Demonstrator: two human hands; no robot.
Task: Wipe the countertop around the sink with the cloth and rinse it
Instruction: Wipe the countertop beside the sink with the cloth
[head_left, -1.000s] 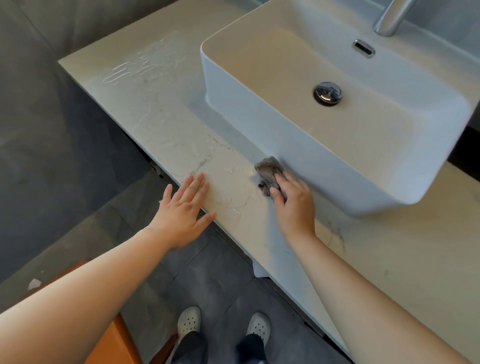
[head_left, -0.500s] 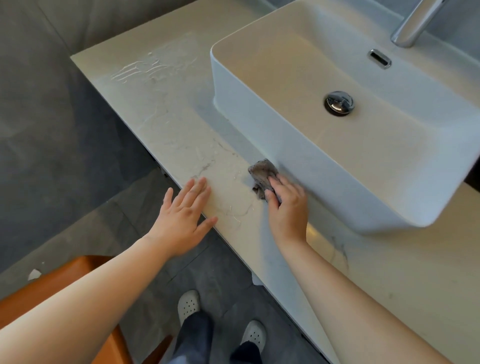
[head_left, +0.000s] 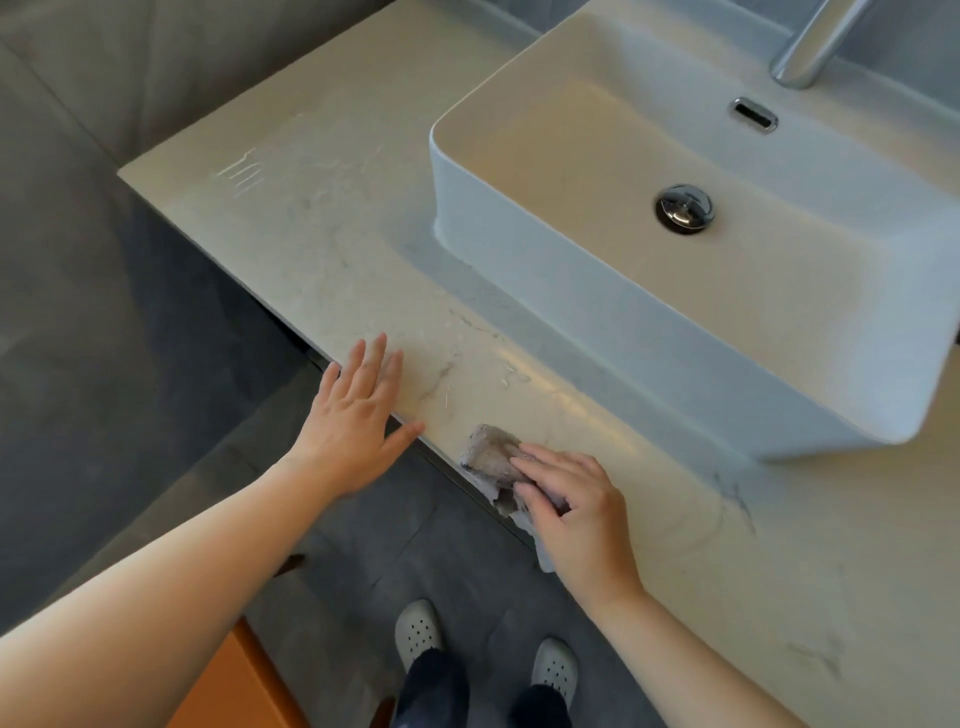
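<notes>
At the front edge of the pale, veined countertop (head_left: 332, 249), the right hand (head_left: 571, 504) lay knuckles-up over a small grey cloth (head_left: 491, 454); its fingers (head_left: 540, 460) were bent over the rag and its thumb was tucked in against the cloth's near side, so the hand gripped the cloth and held it down on the stone. Most of the cloth stuck out ahead of the fingertips; a ragged corner hung just over the counter's lip below the thumb. The right forearm ran in from the lower right, low and nearly flat above the surface.

The left hand (head_left: 353, 415) sat just to the left of the cloth, apart from it; it was spread flat, palm down – four fingers straight and close together, pointing away from the body, the thumb splayed out to the right along the counter's edge. Its fingertips rested on the stone while the palm lay past the edge (over the floor); it held nothing. The left arm stretched in long from the lower left.

Behind both hands stood the white rectangular sink (head_left: 519, 270), well apart from the cloth; its chrome drain (head_left: 684, 208) and an overflow slot (head_left: 753, 114) showed inside, with the faucet (head_left: 810, 47) above the far rim. Faint streaks marked the counter's far left corner. Below – on the grey tiled floor (head_left: 130, 364) – were two white perforated shoes (head_left: 418, 631); something orange (head_left: 228, 686) sat at the bottom left.
</notes>
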